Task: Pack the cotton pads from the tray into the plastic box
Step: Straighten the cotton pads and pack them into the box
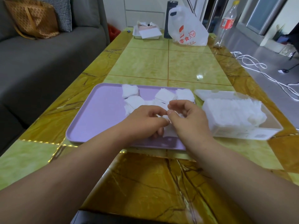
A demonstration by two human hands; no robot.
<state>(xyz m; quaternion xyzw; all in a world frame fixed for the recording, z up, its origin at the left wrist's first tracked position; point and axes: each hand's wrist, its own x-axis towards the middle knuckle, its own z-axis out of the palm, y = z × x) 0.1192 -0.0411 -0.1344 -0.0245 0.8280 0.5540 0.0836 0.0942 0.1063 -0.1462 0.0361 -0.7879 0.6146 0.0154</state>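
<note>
A lilac tray (97, 113) lies on the table with several white cotton pads (165, 95) scattered over its far right part. My left hand (145, 122) and my right hand (189, 118) meet above the tray's right side, both with curled fingers gripping a small stack of cotton pads (169, 131) between them. The stack is mostly hidden by my fingers. Right of the tray stands the open plastic box (242, 133), with a thick row of pads (234, 110) in it. Its clear lid (210, 93) lies behind it.
At the table's far end stand a white dish of papers (146, 32), a dark flask (171, 18), a white shopping bag (187, 28) and a plastic bottle (226, 23). A grey sofa (40, 62) runs along the left. White cables (258, 68) lie on the floor at right.
</note>
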